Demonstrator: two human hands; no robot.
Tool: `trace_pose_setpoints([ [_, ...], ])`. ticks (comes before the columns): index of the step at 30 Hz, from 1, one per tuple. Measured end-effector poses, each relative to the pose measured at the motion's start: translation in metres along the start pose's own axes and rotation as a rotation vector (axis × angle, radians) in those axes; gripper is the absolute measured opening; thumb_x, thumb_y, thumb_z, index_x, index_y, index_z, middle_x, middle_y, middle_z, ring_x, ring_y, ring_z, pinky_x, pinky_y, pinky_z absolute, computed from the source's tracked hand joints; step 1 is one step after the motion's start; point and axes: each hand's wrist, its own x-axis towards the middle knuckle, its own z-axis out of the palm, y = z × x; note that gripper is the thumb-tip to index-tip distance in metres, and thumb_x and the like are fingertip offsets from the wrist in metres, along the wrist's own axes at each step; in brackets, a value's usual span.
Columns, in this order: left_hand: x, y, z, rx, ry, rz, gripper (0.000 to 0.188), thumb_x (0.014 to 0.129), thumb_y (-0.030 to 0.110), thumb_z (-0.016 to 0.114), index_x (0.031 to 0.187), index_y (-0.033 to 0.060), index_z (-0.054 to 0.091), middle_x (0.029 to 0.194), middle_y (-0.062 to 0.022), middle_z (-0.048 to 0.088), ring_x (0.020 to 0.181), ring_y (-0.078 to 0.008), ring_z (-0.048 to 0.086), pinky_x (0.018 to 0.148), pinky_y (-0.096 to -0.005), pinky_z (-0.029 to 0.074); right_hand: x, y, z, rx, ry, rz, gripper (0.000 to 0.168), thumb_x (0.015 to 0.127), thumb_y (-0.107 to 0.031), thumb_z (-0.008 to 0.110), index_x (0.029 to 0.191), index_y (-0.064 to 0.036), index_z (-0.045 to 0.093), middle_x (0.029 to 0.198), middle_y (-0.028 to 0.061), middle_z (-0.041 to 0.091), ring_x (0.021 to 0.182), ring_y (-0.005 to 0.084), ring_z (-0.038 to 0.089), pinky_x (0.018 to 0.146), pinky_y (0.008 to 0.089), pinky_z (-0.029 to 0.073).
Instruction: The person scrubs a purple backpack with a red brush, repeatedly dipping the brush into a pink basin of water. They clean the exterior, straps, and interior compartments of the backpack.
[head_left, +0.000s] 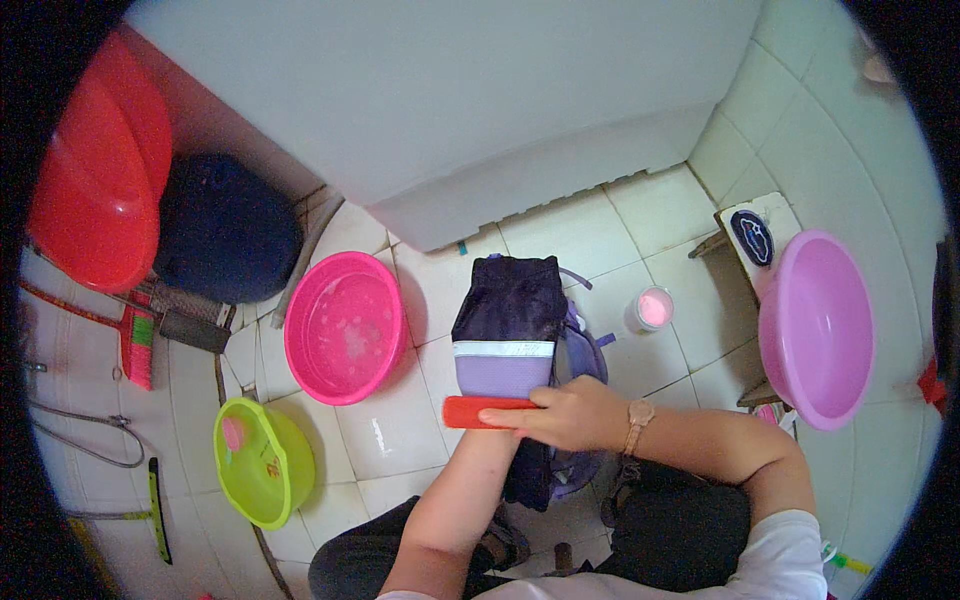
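Observation:
A dark and lilac backpack (510, 300) with a pale reflective band (502, 349) lies on the tiled floor before me. My right hand (574, 412), with a watch at its wrist, grips a red brush (465, 412) by its back. The brush lies level across the lower edge of the lilac panel (502, 375); its bristles are out of sight. My left forearm (465, 487) reaches up to the brush, but the hand is hidden behind brush and bag. Purple shoulder straps (589, 360) spread out on the bag's right side.
A tub of pink paste or powder (652, 309) stands right of the bag. Left are a pink basin (341, 330) with sudsy water and a lime-green basin (262, 465). A lilac basin (821, 330) leans at a small stool (765, 217). A large white appliance (487, 97) blocks the far side.

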Motion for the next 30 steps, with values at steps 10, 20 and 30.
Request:
trace_pose_setpoints([
  [10, -0.007, -0.020, 0.024, -0.279, -0.243, -0.195, 0.036, 0.091, 0.020, 0.048, 0.122, 0.0090, 0.061, 0.117, -0.0175, 0.062, 0.111, -0.0350, 0.058, 0.101, -0.0434, 0.043, -0.006, 0.001, -0.010, -0.095, -0.008, 0.088, 0.053, 0.094, -0.037, 0.056, 0.144, -0.040, 0.042, 0.072, 0.0075, 0.058, 0.053, 0.0247, 0.063, 0.044, 0.0379, 0.052],
  [20, -0.012, -0.022, 0.028, -0.263, -0.218, -0.205, 0.035, 0.090, 0.020, 0.049, 0.120, 0.0083, 0.062, 0.115, -0.0185, 0.063, 0.109, -0.0343, 0.059, 0.098, -0.0429, 0.044, 0.011, -0.006, -0.016, -0.123, 0.025, 0.033, 0.052, 0.092, -0.036, 0.059, 0.142, -0.042, 0.045, 0.067, 0.0047, 0.053, 0.047, 0.0218, 0.056, 0.040, 0.0341, 0.046],
  [30, 0.009, -0.023, 0.007, -0.060, -0.106, -0.076, 0.034, 0.090, 0.021, 0.049, 0.118, 0.0077, 0.063, 0.114, -0.0195, 0.064, 0.107, -0.0337, 0.061, 0.096, -0.0424, 0.046, -0.098, 0.060, 0.015, 0.013, 0.123, 0.243, 0.057, 0.088, -0.029, 0.067, 0.141, -0.036, 0.046, 0.076, 0.0087, 0.058, 0.059, 0.0290, 0.062, 0.047, 0.0407, 0.049],
])
